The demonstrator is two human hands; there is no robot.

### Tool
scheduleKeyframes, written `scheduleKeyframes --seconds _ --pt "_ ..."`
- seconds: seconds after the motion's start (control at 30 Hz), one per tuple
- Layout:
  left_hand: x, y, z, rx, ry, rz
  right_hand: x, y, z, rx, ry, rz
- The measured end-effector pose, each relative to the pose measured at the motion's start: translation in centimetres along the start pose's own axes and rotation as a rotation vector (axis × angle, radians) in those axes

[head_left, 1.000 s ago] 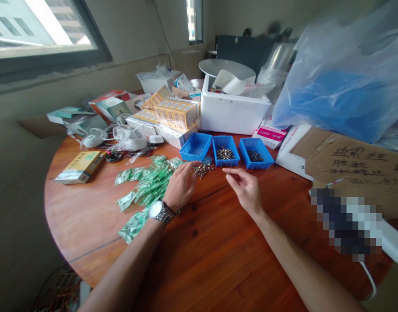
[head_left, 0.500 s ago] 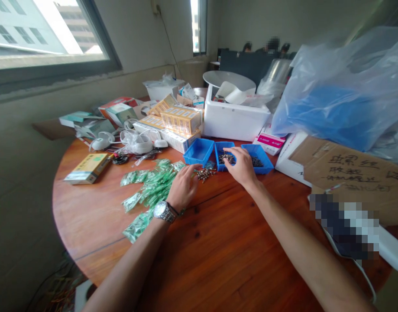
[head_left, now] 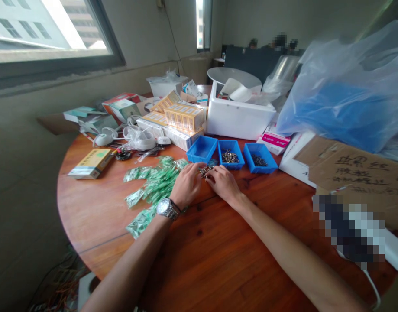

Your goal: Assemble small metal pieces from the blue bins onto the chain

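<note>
A small pile of screws (head_left: 204, 172) lies on the table between my two hands. My left hand (head_left: 186, 186), with a watch on its wrist, rests at the left of the pile, fingers loosely bent and apart. From the right, my right hand (head_left: 225, 184) reaches the pile with its fingertips drawn together; anything between them is too small to make out. Just behind are three blue bins: an empty bin (head_left: 195, 152), a middle bin (head_left: 237, 166) with shiny screws, and a right bin (head_left: 272, 167) with dark screws. Green plastic packets (head_left: 156, 184) spread out left of my left hand.
A yellow box (head_left: 91, 164) lies at the left. White cabled devices (head_left: 142, 141) and stacked cartons (head_left: 185, 117) stand behind the packets. A white foam box (head_left: 239, 119), a pink-and-white box (head_left: 273, 139) and a cardboard carton (head_left: 357, 173) bound the back and right.
My right hand has come from the middle bin, left and nearer, to the screw pile, and its fingers have closed together. My left hand stays beside the pile. The view has shifted slightly.
</note>
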State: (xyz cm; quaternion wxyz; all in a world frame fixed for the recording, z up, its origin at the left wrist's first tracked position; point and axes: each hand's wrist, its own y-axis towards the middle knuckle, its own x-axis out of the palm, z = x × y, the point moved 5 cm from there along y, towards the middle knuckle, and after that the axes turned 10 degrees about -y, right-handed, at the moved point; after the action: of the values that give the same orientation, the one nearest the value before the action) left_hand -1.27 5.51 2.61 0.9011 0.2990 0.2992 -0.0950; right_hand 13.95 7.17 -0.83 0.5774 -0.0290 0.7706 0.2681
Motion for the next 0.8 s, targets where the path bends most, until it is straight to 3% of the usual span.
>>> scheduleKeyframes --seconds 0.2,0.47,0.63,0.8 --pt "-0.1 0.0 0.1 0.010 0.009 0.006 0.3 -0.6 0.0 0.039 0.157 0.032" --pt "0.0 0.0 0.2 0.017 0.002 -0.006 0.0 -3.6 1.7 0.419 1.089 -0.020" --pt "0.0 0.0 0.2 0.020 -0.004 -0.007 -0.8 -5.8 2.4 0.604 1.445 -0.010" --pt "0.0 -0.1 0.5 0.022 -0.005 -0.014 -1.2 -6.1 2.8 0.711 1.748 0.062"
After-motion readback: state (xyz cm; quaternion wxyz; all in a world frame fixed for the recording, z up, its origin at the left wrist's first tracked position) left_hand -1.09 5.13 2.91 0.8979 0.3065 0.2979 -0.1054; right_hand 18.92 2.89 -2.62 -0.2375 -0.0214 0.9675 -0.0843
